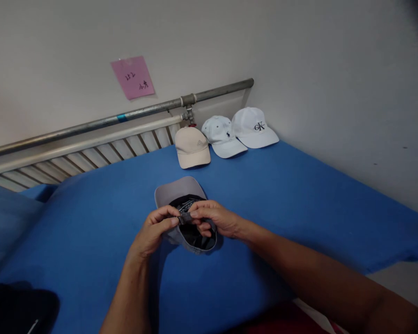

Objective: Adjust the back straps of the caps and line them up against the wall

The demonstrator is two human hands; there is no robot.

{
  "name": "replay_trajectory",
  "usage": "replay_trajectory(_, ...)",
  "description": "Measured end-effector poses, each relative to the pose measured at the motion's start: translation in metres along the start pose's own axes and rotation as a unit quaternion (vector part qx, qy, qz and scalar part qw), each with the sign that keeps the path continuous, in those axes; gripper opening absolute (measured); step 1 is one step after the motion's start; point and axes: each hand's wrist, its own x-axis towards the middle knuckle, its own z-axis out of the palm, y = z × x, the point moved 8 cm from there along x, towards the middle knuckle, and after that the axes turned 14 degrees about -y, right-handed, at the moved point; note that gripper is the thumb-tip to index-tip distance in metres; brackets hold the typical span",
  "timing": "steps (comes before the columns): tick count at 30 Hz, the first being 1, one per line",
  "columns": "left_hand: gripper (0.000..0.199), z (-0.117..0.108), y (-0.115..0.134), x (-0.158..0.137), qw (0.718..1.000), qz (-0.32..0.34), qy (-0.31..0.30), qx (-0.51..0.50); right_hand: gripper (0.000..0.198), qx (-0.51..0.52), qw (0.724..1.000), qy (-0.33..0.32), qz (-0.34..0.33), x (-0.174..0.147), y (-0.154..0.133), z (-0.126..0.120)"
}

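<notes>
A grey baseball cap [176, 190] lies on the blue-covered table with its brim pointing away from me and its dark inside showing. Its back strap [186, 218], with a dark buckle, is raised over the opening between my two hands. My left hand [156, 227] pinches the strap's left end at the buckle between thumb and fingers. From the other side, my right hand [216, 215] grips the strap with thumb and forefinger, its lower fingers reaching over the cap's opening. Whether the buckle is fastened I cannot tell.
Along the wall stand a beige cap [192, 146], a light cap with a small dark logo [223, 137] and a white lettered cap [254, 126]. Behind them run a radiator [125, 147] and a metal pipe [153, 110]. A black item [19, 308] lies at lower left.
</notes>
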Motion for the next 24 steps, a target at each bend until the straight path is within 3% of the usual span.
replay_trajectory(6, 0.014, 0.007, -0.005, 0.002, 0.999, -0.018, -0.027, -0.018, 0.015, 0.007, 0.999, -0.018, 0.027, 0.000, 0.006, 0.002)
replay_trajectory(13, 0.015, 0.009, -0.010, 0.003, 0.998, -0.044, -0.041, -0.015, 0.014, -0.022, 0.998, -0.053, 0.015, 0.000, 0.005, 0.006)
replay_trajectory(20, 0.015, 0.005, -0.007, 0.002, 0.999, -0.029, -0.019, -0.040, 0.012, -0.162, 0.986, 0.021, -0.026, -0.006, -0.015, 0.002)
replay_trajectory(24, 0.014, 0.007, -0.007, 0.003, 0.999, -0.032, -0.022, -0.036, 0.013, -0.151, 0.987, 0.040, -0.041, -0.008, -0.019, 0.001)
